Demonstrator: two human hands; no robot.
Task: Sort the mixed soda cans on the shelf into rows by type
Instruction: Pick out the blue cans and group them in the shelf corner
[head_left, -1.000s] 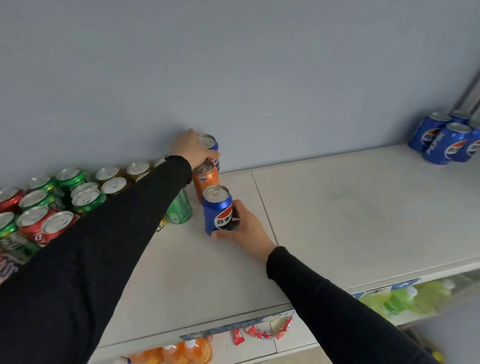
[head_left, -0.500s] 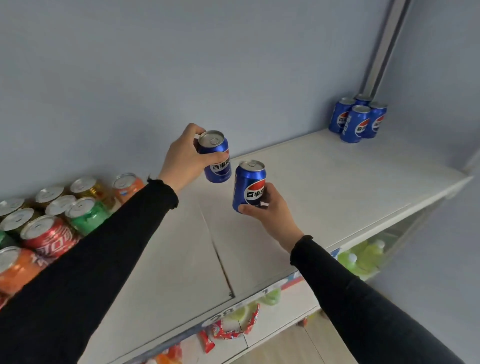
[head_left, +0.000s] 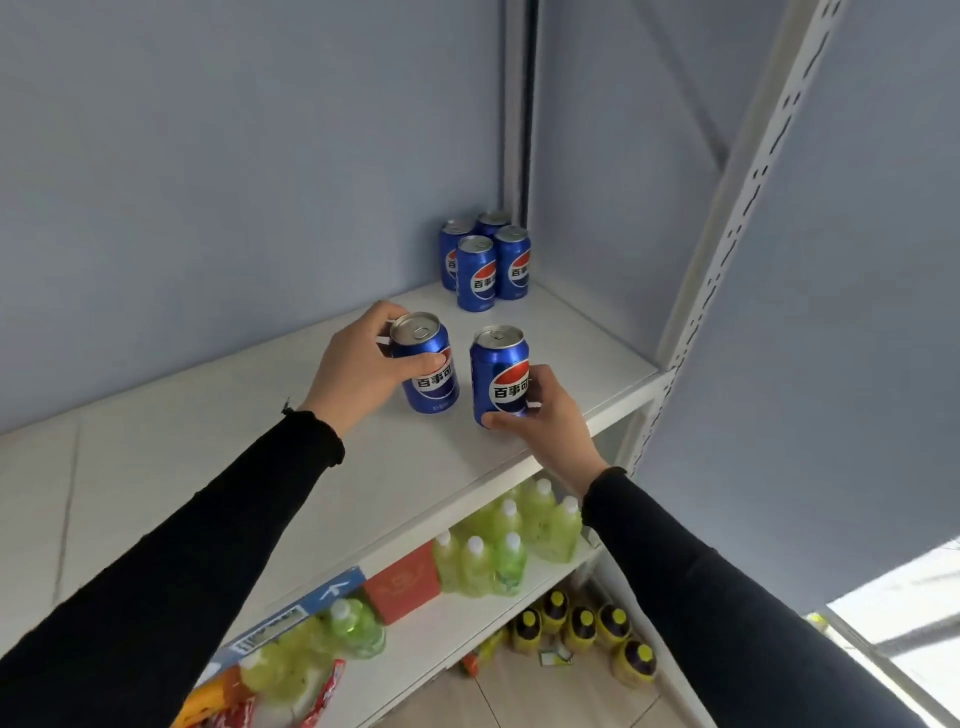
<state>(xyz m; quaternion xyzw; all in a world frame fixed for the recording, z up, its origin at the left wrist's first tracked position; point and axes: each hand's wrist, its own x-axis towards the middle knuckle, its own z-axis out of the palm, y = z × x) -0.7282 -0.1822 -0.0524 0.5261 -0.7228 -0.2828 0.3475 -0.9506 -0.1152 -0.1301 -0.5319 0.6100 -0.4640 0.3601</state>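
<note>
My left hand (head_left: 358, 371) grips a blue Pepsi can (head_left: 426, 364) from its left side, with the thumb across the front. My right hand (head_left: 545, 415) grips a second blue Pepsi can (head_left: 498, 371) low on its right side. Both cans are upright, side by side and a little apart, at or just above the white shelf (head_left: 260, 467). Behind them, in the shelf's far right corner against the wall, stands a cluster of several blue Pepsi cans (head_left: 483, 260). The mixed cans at the left are out of view.
A white perforated upright post (head_left: 727, 208) bounds the shelf on the right. The lower shelf holds green drink bottles (head_left: 498, 551), a red box (head_left: 402, 587) and snack packets. Yellow-capped dark bottles (head_left: 582, 629) stand on the floor.
Both hands lifted a Pepsi can each from the mixed cans at the left and carried them right, toward the Pepsi cluster in the corner. The view swung right with them.
</note>
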